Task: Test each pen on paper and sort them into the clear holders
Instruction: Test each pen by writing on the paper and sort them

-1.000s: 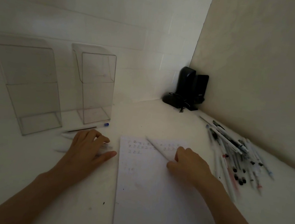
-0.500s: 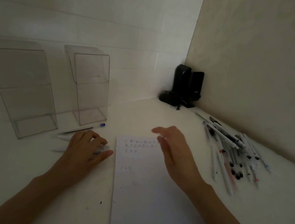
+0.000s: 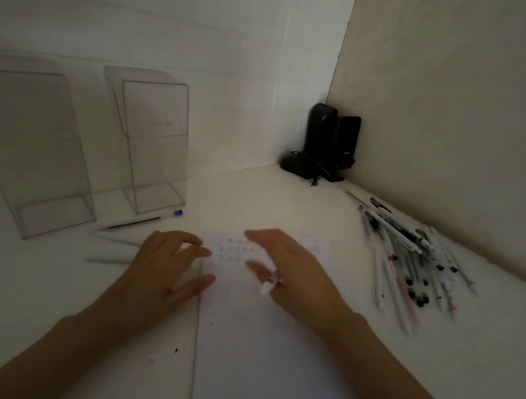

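White pen [image 3: 268,284] end pokes between fingers of right hand [image 3: 295,276], pinched, above paper [image 3: 269,349] with test marks. At paper edge, left hand [image 3: 167,267] released, resting. We judge: test done, sorting step. Next: carry pen to clear holders [image 3: 152,146], both apparently empty.

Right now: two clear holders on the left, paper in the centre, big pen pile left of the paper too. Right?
Not quite. The big pen pile lies right of the paper, as the head view shows. Only a few loose pens lie left of it. The two clear holders are on the left, paper in the centre.
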{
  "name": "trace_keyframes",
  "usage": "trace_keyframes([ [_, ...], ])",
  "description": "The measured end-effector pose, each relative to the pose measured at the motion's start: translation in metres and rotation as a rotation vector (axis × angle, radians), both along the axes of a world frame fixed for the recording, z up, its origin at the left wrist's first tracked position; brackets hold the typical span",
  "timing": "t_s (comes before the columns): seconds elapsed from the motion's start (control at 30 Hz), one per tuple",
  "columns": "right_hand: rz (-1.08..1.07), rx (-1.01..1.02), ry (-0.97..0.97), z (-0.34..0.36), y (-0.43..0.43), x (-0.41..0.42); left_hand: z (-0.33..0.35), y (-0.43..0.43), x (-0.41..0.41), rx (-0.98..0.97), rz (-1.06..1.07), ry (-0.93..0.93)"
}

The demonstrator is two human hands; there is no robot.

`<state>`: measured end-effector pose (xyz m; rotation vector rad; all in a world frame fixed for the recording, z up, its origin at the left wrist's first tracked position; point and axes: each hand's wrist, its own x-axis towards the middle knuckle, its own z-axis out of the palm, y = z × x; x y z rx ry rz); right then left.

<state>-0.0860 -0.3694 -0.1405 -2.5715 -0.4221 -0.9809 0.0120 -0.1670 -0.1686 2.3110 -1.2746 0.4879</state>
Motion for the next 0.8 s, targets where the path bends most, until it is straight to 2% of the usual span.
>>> trace_keyframes([
  [0.13, -0.123, 0.496, -0.093, 0.017, -0.01, -0.007, 0.0, -0.006, -0.015, 0.188, -0.153, 0.12],
  [0.23, -0.198, 0.847, 0.043, 0.024, -0.011, -0.004, -0.005, -0.006, -0.015, 0.251, -0.179, 0.177],
  [0.27, -0.219, 0.85, 0.119, 0.024, -0.009, -0.001, -0.005, -0.006, -0.014, 0.249, -0.177, 0.179],
  [0.37, -0.283, 0.685, 0.317, 0.013, -0.001, 0.02, -0.002, -0.007, -0.016, 0.268, -0.173, 0.164],
  [0.43, -0.285, 0.772, 0.334, 0.004, 0.004, 0.032, -0.001, -0.007, -0.016, 0.289, -0.166, 0.165],
  [0.53, -0.131, 0.918, 0.368, -0.004, 0.007, 0.04, -0.001, -0.006, -0.015, 0.279, -0.178, 0.184],
  [0.6, -0.123, 0.862, 0.401, -0.007, 0.004, 0.041, -0.001, -0.005, -0.015, 0.285, -0.179, 0.191],
  [0.73, -0.283, 0.784, 0.39, -0.008, 0.0, 0.047, -0.001, -0.007, -0.015, 0.282, -0.158, 0.183],
  [0.8, -0.296, 0.778, 0.373, -0.009, 0.0, 0.048, 0.0, -0.009, -0.015, 0.273, -0.163, 0.185],
])
